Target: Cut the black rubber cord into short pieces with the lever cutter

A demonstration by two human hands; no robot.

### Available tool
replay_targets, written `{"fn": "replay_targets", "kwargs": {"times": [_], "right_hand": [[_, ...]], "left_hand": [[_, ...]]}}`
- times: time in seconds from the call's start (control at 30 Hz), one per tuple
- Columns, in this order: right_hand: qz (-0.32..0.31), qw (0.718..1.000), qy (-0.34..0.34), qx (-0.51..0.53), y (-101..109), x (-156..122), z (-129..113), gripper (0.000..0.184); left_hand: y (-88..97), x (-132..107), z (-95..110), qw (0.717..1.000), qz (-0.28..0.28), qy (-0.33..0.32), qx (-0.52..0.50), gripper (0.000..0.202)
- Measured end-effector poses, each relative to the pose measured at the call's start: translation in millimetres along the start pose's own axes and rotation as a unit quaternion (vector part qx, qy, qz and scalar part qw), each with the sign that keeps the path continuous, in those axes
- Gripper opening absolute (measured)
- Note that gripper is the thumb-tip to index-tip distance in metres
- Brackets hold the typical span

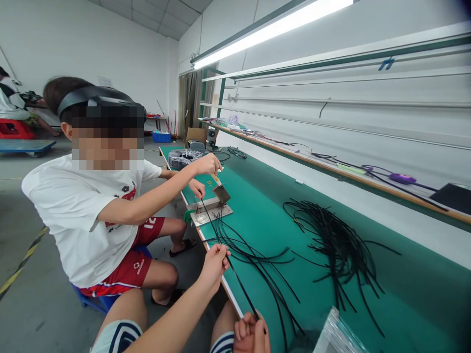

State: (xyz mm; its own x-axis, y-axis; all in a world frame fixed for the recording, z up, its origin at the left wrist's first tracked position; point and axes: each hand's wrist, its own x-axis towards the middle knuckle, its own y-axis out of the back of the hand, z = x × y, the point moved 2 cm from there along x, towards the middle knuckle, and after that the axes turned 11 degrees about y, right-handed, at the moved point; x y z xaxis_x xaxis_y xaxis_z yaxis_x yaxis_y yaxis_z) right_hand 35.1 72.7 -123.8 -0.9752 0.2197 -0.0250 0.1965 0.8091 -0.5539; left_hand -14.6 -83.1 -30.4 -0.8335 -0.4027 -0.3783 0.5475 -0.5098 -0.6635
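A thin black cable (241,284) runs taut along the front edge of the green bench. My left hand (217,264) is closed around it, with the fingers pinched together. Near the bottom of the view my right hand (253,333) grips the same cable closer to me. Its far end reaches the hand of a co-worker (197,189) beside a metal block fixture (211,212). In the other hand (209,164) the co-worker holds a wide blade (221,193) by its light handle, above the fixture. Several loose black cables (265,267) lie just right of my hands.
A larger heap of black cables (342,245) lies on the green bench mat (253,196). At the front right is a clear plastic bag (336,333). A wrapped coil (184,158) sits at the far end, and a shelf (331,171) runs along the wall.
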Motion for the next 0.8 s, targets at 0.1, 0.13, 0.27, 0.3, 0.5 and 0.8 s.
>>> {"fn": "replay_targets", "kwargs": {"times": [0.1,0.13,0.27,0.3,0.5,0.8], "right_hand": [[-0.006,0.993,-0.066,0.093,-25,-2,-10,0.044],[0.007,0.990,-0.081,0.117,-31,0,-15,0.044],[0.037,0.976,-0.128,0.172,-43,11,-35,0.039],[0.030,0.978,-0.134,0.159,-45,12,-39,0.039],[0.051,0.996,-0.068,0.032,-43,12,-45,0.046],[0.149,0.988,-0.045,-0.009,-38,19,-47,0.046]], "left_hand": [[12.1,-6,-12,0.999,0.033,0.005,-0.028,0.026],[15.9,-8,-15,0.998,0.044,0.007,-0.035,0.022],[24.3,-12,-20,0.996,0.069,0.001,-0.047,0.019],[24.6,-11,-20,0.996,0.070,-0.006,-0.046,0.018],[14.1,-11,-27,1.000,0.022,0.011,-0.013,0.048],[-22.0,-32,-90,0.959,-0.068,0.127,0.243,0.046]]}}
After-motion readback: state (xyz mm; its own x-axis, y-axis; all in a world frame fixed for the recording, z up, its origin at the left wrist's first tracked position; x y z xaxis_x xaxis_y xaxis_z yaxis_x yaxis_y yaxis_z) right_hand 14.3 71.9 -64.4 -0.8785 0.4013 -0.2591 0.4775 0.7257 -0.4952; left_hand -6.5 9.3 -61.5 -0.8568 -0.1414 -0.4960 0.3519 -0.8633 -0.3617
